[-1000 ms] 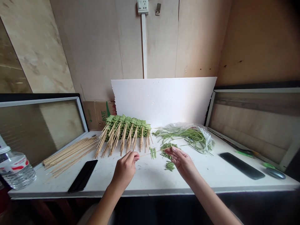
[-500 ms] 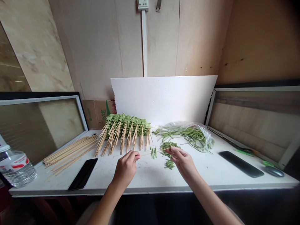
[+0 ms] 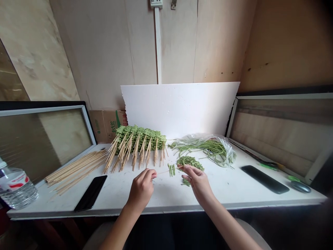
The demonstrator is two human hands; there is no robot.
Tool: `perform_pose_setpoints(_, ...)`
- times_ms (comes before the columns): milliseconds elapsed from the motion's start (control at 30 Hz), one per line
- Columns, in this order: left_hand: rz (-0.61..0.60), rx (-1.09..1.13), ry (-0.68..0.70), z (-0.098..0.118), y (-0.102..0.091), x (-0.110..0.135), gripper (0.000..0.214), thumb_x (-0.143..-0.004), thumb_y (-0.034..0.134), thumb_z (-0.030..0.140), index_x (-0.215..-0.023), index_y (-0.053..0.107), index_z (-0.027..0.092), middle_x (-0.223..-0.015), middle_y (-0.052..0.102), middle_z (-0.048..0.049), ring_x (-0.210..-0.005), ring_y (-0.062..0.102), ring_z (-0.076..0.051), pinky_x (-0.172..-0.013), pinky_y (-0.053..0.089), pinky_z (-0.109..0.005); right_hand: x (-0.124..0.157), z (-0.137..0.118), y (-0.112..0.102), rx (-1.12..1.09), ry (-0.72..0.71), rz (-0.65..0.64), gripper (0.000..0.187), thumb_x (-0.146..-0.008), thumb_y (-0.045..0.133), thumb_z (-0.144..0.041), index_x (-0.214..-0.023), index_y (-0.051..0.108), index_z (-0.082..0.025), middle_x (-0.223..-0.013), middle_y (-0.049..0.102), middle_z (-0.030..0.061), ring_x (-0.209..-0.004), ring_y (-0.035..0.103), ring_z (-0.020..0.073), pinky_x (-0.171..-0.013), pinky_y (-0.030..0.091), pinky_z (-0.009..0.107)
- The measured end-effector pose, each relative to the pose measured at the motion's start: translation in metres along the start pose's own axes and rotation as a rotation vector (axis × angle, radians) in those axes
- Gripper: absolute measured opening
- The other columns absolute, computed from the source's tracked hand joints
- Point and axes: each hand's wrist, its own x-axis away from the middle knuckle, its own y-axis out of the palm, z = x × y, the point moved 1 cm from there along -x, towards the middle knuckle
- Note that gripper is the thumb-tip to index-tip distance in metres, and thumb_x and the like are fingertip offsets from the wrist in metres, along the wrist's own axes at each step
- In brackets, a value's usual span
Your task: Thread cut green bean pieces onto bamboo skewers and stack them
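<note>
Skewer [image 3: 162, 172]: it is spanning the gap between my hands above the white table [image 3: 166, 198], carrying a few green bean pieces [image 3: 171, 170] side by side.
Left hand [image 3: 142, 185]: my fingers are pinching one end of the stick.
Right hand [image 3: 198, 180]: thumb and fingers are closing on the other end; whether they are hiding another piece, I can't quite tell.
Threading: I am apparently partway along, spacing the pieces.
Next touch: it is probably calling for a steady stick and light pressure.
Cut pile [image 3: 191, 161]: lying just beyond my right hand.
Filled stack [image 3: 140, 137]: sitting farther off, left.
</note>
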Motion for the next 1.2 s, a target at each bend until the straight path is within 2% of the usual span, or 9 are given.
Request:
perform_pose_setpoints(267,-0.008,0.024,-0.039,0.010,0.011,0.004,0.030,-0.090,0.040,-0.004,-0.095,0.058,0.020,-0.082,0.065,-0.0032,-0.078,0.070,-0.016,-0.070,0.055,-0.024,0.010,0.019,0.011,0.015,-0.011,0.022,0.032,-0.069,0.088,-0.046,-0.083,0.082,-0.018,-0.092,0.075,0.0076,-0.093,0.066,0.0244,-0.081,0.060,0.037)
perform_pose_setpoints(367,-0.002,0.015,-0.048,0.010,0.011,0.004,0.028,-0.091,0.041,-0.002,-0.094,0.058,0.020,-0.082,0.066,-0.0028,-0.076,0.069,-0.016,-0.070,0.053,-0.025,0.010,0.014,0.010,0.049,0.010,0.012,0.034,-0.069,0.088,-0.047,-0.086,0.082,-0.018,-0.098,0.076,0.0090,-0.095,0.067,0.0257,-0.084,0.059,0.038)
perform_pose_setpoints(467,0.012,0.013,-0.075,0.006,0.009,0.004,0.027,-0.092,0.042,0.000,-0.094,0.059,0.020,-0.083,0.066,-0.0029,-0.077,0.068,-0.016,-0.071,0.052,-0.025,0.001,0.000,0.001,0.123,-0.027,-0.068,0.034,-0.078,0.080,-0.051,-0.095,0.082,-0.021,-0.111,0.076,0.0102,-0.107,0.068,0.0286,-0.088,0.058,0.038)
perform_pose_setpoints(533,0.009,0.013,-0.099,0.001,0.008,0.004,0.025,-0.093,0.043,0.001,-0.095,0.059,0.020,-0.084,0.067,-0.0032,-0.077,0.068,-0.017,-0.071,0.051,-0.025,-0.010,-0.010,-0.011,0.243,-0.105,-0.109,0.037,-0.086,0.071,-0.054,-0.104,0.081,-0.023,-0.117,0.075,0.0106,-0.113,0.067,0.0298,-0.088,0.058,0.039)
perform_pose_setpoints(700,0.001,-0.011,-0.183,-0.013,0.011,0.004,0.019,-0.094,0.046,0.006,-0.091,0.058,0.021,-0.082,0.067,-0.0028,-0.074,0.066,-0.018,-0.068,0.048,-0.027,-0.032,-0.016,-0.043,0.769,-0.243,-0.239,0.035,-0.088,0.069,-0.050,-0.109,0.080,-0.024,-0.113,0.077,0.0106,-0.098,0.071,0.0302,-0.079,0.057,0.040)
perform_pose_setpoints(800,-0.024,-0.005,-0.207,-0.016,0.012,0.004,0.018,-0.095,0.047,0.008,-0.090,0.059,0.021,-0.081,0.067,-0.0024,-0.071,0.065,-0.018,-0.066,0.047,-0.027,-0.033,-0.007,-0.051,1.078,-0.296,-0.288,0.024,-0.091,0.065,-0.039,-0.098,0.082,-0.024,-0.100,0.079,0.0098,-0.093,0.069,0.0310,-0.080,0.054,0.043)
perform_pose_setpoints(900,-0.055,0.006,-0.206,-0.017,0.012,0.004,0.020,-0.095,0.046,0.008,-0.090,0.060,0.021,-0.081,0.067,-0.0024,-0.072,0.066,-0.018,-0.064,0.047,-0.027,-0.029,0.002,-0.051,1.342,-0.313,-0.277,0.014,-0.086,0.069,-0.028,-0.081,0.082,-0.024,-0.087,0.078,0.0104,-0.097,0.064,0.0345,-0.079,0.051,0.043)
perform_pose_setpoints(1000,-0.066,0.003,-0.201,-0.017,0.012,0.005,0.020,-0.095,0.046,0.009,-0.091,0.060,0.021,-0.082,0.068,-0.0030,-0.073,0.066,-0.019,-0.065,0.047,-0.027,-0.028,0.007,-0.051,1.424,-0.303,-0.274,0.013,-0.084,0.070,-0.021,-0.078,0.081,-0.024,-0.085,0.077,0.0093,-0.097,0.063,0.0335,-0.077,0.049,0.039)
perform_pose_setpoints(1200,-0.084,0.017,-0.213,-0.019,0.015,0.007,0.018,-0.097,0.046,0.011,-0.091,0.060,0.022,-0.084,0.067,-0.0032,-0.075,0.066,-0.019,-0.067,0.047,-0.028,-0.034,0.014,-0.056,1.409,-0.295,-0.225,0.010,-0.083,0.069,-0.019,-0.081,0.078,-0.022,-0.089,0.077,0.0074,-0.098,0.062,0.0312,-0.077,0.047,0.036)
